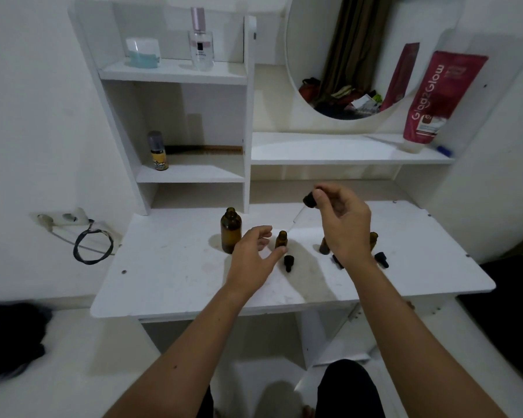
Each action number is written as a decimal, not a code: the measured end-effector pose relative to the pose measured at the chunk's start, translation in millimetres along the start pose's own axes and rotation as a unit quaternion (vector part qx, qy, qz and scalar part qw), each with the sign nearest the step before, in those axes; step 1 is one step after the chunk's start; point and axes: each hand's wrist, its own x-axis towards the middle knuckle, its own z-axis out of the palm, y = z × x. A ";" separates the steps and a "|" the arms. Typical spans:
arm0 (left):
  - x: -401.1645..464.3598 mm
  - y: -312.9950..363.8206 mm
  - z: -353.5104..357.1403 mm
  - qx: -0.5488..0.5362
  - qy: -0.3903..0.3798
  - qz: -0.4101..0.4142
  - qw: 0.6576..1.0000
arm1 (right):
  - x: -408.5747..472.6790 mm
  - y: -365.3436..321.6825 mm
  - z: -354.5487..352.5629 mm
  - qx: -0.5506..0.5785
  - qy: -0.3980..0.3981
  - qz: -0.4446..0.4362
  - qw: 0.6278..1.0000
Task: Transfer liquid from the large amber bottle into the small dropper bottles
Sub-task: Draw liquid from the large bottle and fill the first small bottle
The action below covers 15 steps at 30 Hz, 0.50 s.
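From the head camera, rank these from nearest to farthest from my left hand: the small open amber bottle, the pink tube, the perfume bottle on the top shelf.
1. small open amber bottle, beside the left hand
2. pink tube, far right
3. perfume bottle, top shelf

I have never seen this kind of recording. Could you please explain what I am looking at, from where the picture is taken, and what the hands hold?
There is no machine, only a person's two bare arms. The one picture comes from a camera worn on the head, looking down at a white dressing table.

On it stand a large open amber glass bottle and small amber dropper bottles, one in the middle. Black dropper caps lie beside them.

The right hand pinches a black-capped glass pipette dropper above the table. The left hand is relaxed, holding nothing.
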 end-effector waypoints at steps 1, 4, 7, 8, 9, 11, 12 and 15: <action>2.3 0.7 1.5 0.009 -0.003 0.001 1.000 | 0.3 1.9 1.1 0.001 -0.001 0.003 1.000; 6.9 1.0 4.6 0.034 -0.020 0.002 0.999 | 0.5 5.8 4.6 0.009 -0.005 0.004 1.000; 9.5 -0.8 6.1 0.050 -0.026 0.017 0.998 | 0.5 9.0 7.3 0.018 -0.020 0.006 1.000; 10.2 -1.5 6.0 0.054 -0.025 0.020 0.998 | 0.8 10.3 8.3 0.019 -0.027 0.007 0.999; 11.1 -2.5 6.1 0.058 -0.024 0.021 0.998 | 1.0 11.5 9.5 0.021 -0.036 0.008 0.999; 12.2 -3.6 6.1 0.061 -0.024 0.022 0.998 | 0.2 13.1 11.9 0.020 -0.050 0.001 0.999; 12.6 -3.8 6.0 0.059 -0.024 0.022 0.998 | -0.4 13.0 12.9 0.017 -0.053 -0.006 0.998; 13.7 -3.7 6.5 0.055 -0.023 0.022 0.998 | -2.6 14.0 15.7 0.006 -0.063 -0.027 0.998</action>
